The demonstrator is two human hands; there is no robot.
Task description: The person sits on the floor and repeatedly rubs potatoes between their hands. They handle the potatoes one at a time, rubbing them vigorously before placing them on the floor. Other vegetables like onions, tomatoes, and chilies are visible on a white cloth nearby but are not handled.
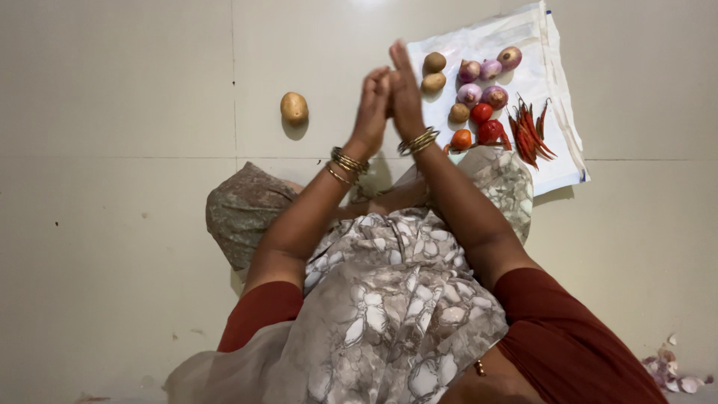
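Observation:
My left hand [372, 105] and my right hand [404, 90] are raised in front of me with palms pressed together, fingers straight. Neither holds anything that I can see. Gold bangles circle both wrists. Just beyond the hands lies a white plastic sheet [553, 157] on the tiled floor. On it are potatoes [434, 72], purple onions [482, 82], red tomatoes [482, 123] and a bunch of red chillies [529, 133]. One lone potato [294, 108] lies on the floor to the left of my hands, apart from the sheet.
I sit on a pale tiled floor [112, 187] with floral cloth [396, 299] over my lap and knees. Onion peelings [673, 370] lie on the floor at the lower right.

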